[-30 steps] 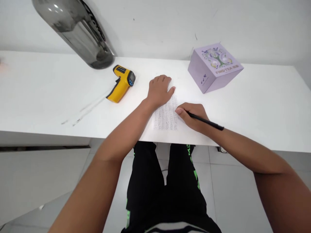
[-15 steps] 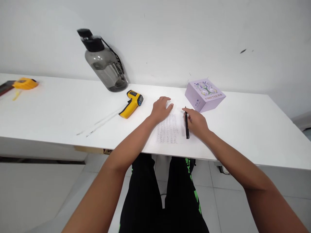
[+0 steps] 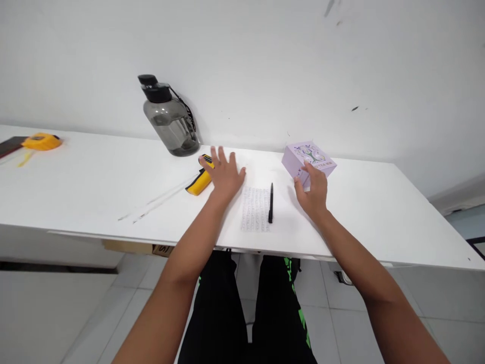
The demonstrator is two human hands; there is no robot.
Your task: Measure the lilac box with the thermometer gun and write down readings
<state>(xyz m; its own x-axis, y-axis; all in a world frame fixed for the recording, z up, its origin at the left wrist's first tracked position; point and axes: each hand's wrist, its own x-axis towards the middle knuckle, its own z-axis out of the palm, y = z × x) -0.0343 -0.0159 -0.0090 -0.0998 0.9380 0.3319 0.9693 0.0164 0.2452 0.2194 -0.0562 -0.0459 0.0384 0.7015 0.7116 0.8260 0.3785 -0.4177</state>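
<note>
On desk [image 3: 379, 212]: pen [image 3: 271, 205], now let go
Left hand [image 3: 225, 179]: fingers splayed by thermometer [image 3: 198, 184]
Right hand [image 3: 315, 194]: fingers parted at box [image 3: 291, 163]

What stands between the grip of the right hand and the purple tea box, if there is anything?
Nothing visible does: the right hand overlaps the purple tea box in this view, though I cannot tell whether they touch. The black pen lies to the hand's left, out of the way.
</note>
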